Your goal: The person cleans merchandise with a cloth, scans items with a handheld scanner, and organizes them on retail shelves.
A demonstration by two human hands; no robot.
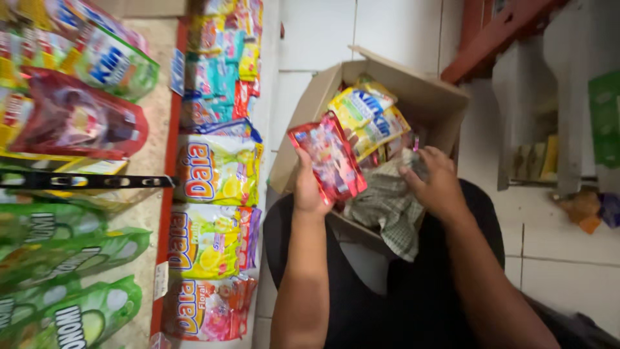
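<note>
My left hand (309, 187) grips a red refill pouch (329, 158) and holds it up over the near edge of an open cardboard box (426, 97). Behind it stand two yellow pouches (368, 116), leaning in the box. My right hand (436, 181) reaches into the box and rests on a checked cloth (387, 210) that hangs over the box's front edge. Whether its fingers grip the cloth or a pouch is hidden. The box rests on my lap, over dark trousers.
At the left a red-edged shelf (169, 161) carries green, red and yellow pouches lying flat. Packs in yellow, pink and teal (216, 168) stand stacked against it. White floor tiles (562, 252) lie to the right, with a grey stool frame (568, 116).
</note>
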